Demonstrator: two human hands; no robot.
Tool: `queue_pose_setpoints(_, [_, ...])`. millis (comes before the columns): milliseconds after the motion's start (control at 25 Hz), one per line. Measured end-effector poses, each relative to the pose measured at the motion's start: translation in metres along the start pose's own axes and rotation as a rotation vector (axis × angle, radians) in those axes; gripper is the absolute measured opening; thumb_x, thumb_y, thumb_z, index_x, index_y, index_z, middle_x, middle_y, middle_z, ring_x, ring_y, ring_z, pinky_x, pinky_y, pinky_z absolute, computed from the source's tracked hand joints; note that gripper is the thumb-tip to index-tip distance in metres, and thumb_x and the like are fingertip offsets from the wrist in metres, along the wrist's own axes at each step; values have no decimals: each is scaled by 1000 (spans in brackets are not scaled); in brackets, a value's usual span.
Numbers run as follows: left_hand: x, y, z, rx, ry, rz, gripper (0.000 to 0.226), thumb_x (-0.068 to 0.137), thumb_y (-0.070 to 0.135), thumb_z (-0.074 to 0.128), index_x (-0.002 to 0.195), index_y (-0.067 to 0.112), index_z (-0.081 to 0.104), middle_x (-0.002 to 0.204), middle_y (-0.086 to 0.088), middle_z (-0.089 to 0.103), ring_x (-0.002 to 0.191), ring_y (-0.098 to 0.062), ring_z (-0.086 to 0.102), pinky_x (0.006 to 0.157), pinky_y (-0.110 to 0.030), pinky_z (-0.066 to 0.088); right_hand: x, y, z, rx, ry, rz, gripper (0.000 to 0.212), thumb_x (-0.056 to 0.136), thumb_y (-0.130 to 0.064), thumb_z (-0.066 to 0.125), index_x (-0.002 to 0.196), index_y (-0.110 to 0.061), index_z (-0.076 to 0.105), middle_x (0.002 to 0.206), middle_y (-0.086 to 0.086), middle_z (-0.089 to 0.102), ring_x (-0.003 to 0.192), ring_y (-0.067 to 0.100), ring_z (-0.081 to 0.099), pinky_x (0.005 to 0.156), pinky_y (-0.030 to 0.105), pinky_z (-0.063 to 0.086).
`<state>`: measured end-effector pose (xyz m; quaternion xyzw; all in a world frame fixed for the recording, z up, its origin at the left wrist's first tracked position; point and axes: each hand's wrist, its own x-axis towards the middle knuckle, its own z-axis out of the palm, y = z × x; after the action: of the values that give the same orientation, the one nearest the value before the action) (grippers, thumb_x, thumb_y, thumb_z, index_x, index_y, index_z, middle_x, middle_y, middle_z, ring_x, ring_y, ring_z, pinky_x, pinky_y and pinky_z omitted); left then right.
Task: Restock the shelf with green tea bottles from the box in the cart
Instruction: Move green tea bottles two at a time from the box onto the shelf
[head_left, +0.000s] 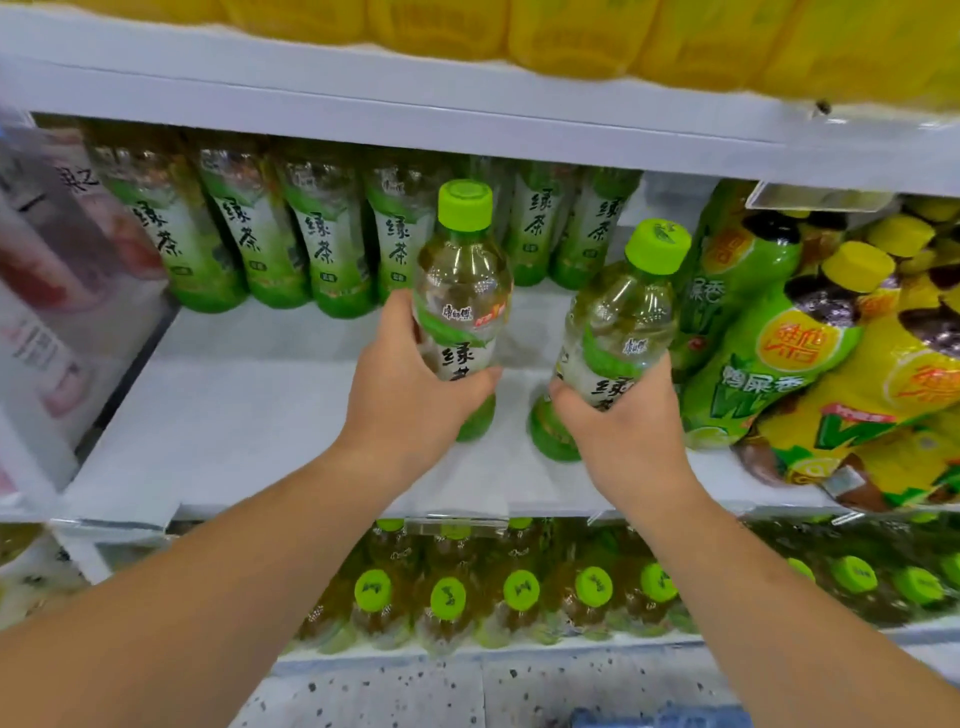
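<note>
Two green tea bottles are in hand over the middle shelf (249, 415).

1. Left hand (410, 384): its fingers (401, 307) curl round the lower half of the left bottle (462, 291), with the thumb across the label. The long axis is close to upright, cap up.
2. Right hand (623, 431): it grips the right bottle (618, 322) low on the body in the same way. The long axis tilts, so the cap leans to the right and away from the person.
3. Both bases sit low, next to the shelf surface. Whether either base touches it cannot be told.

Governing relation: the back row (291, 244) of matching bottles stands upright behind both hands, deeper into the shelf. A bare strip of shelf lies between that row and the held bottles. The left bottle is the nearer of the two to the row, and its cap overlaps the row in this view. The right bottle stands just beside the neighbouring drink bottles (753, 332), which lean inward.

Judgement: the coming move is likely a set-down in front of the row. The right bottle probably needs to be brought upright first. The lean of the neighbouring drink bottles leaves little margin on that side.

The box and the cart are not identifiable in view.
</note>
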<state>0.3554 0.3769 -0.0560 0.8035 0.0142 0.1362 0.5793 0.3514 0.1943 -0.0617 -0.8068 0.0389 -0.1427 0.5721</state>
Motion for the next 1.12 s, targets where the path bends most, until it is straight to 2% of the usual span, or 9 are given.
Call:
queue_pose_setpoints(200, [-5,-18,4,-11,-49,58,68,71,27,89,124,42,50,115,25,61,105,12,58,81,-6,49,0,12,1,32,-31,-21,59,75,-13,84,108,-41,44,97,-28,64,91,-20,59,70,-2,42])
queue_pose_setpoints(360, [-17,-42,-1,147,-67,-12,60,74,32,86,124,40,54,114,18,46,108,8,52,97,-25,51,-25,41,-5,-111,-136,13,52,76,-29,83,116,-42,52,106,-29,63,101,-16,58,76,0,43])
queue_pose_setpoints(520, [-4,-46,9,232,-22,18,52,74,40,84,121,33,61,109,11,59,103,-6,59,90,-35,56,-10,51,4,-258,-113,-29,47,79,-42,76,120,-42,53,111,-22,64,102,-3,59,84,18,46])
queue_pose_setpoints(640, [20,-42,21,244,21,-19,51,73,39,86,118,26,65,111,8,68,101,-8,64,90,-34,56,18,48,15,-283,-86,-21,45,80,-37,78,117,-35,53,98,-22,63,88,-1,59,72,13,44])
queue_pose_setpoints(720, [36,-43,27,293,35,-12,47,74,38,85,115,22,68,109,4,70,97,-11,65,88,-32,55,36,48,22,-301,-83,-29,45,81,-35,78,113,-34,46,94,-18,61,86,4,59,69,18,45])
queue_pose_setpoints(760, [44,-43,31,312,44,-5,46,75,37,85,113,19,68,108,1,70,96,-14,65,87,-31,55,44,49,24,-318,-86,-34,47,82,-34,78,112,-32,42,94,-14,59,86,9,60,69,24,45])
queue_pose_setpoints(880, [61,-43,40,365,87,-5,45,77,35,84,112,11,68,109,-8,67,95,-20,62,85,-31,51,69,50,33,-337,-94,-52,49,83,-29,77,116,-21,42,97,-9,61,93,19,64,72,26,44])
queue_pose_setpoints(1000, [74,-39,45,473,89,-8,47,79,38,82,108,5,66,106,-14,66,95,-28,61,81,-34,50,89,51,39,-344,-116,-70,51,84,-27,75,122,-15,43,111,5,67,102,28,64,78,33,51])
queue_pose_setpoints(1120, [85,-34,45,601,62,-31,48,80,43,80,103,4,62,100,-13,66,92,-30,62,73,-32,46,100,54,43,-351,-129,-79,48,85,-28,74,119,-15,42,108,5,64,98,28,62,77,34,49])
